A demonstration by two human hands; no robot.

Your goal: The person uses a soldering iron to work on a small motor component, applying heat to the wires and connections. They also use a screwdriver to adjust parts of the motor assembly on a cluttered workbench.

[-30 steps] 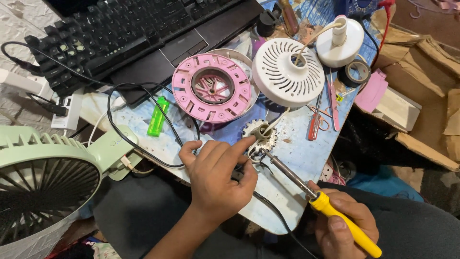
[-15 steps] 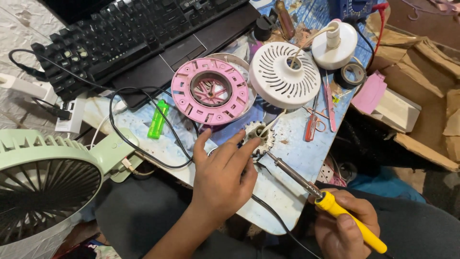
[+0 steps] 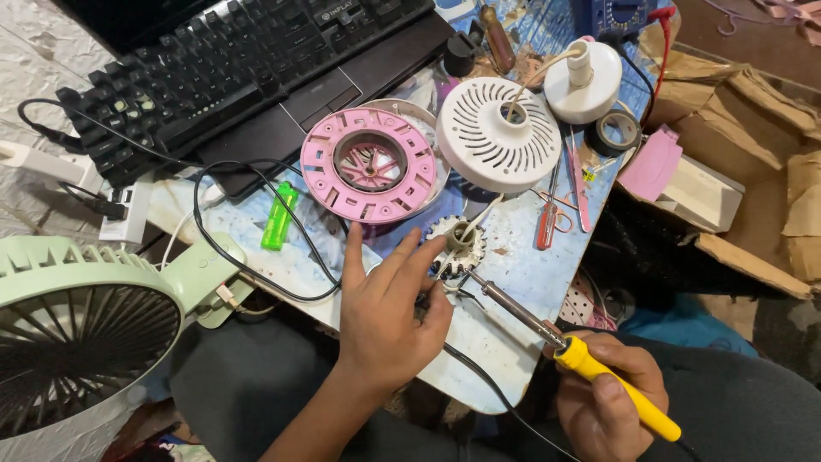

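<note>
Landmark: the small toothed motor stator (image 3: 457, 245), lying flat on the pale blue work board (image 3: 522, 274); all places below are taken from it.
Left hand: my left hand (image 3: 385, 312) rests on the board just on my side of the stator, fingers spread and half open, fingertips touching its near edge. It grips nothing I can make out; it pins the part and its thin wires so they stay put under the tip.
Right hand: my right hand (image 3: 611, 406) is closed round the yellow handle of the soldering iron (image 3: 564, 346), well toward me and to the right of the stator. I hold it far back, away from the hot shaft.
Iron tip: slanted up-left, ending at the stator's near right edge; whether it touches, I cannot tell.
Pink ring housing (image 3: 372, 164): just beyond the stator, to the left, set aside face up.
White vented cover (image 3: 496, 137): just beyond, slightly right, a white wire running from it down to the stator.
Green lighter (image 3: 280, 216): well left, apart from the hot end.
Red-handled tool (image 3: 547, 224): right of the stator, within reach.
Green fan (image 3: 77, 342): far left, off the board.
</note>
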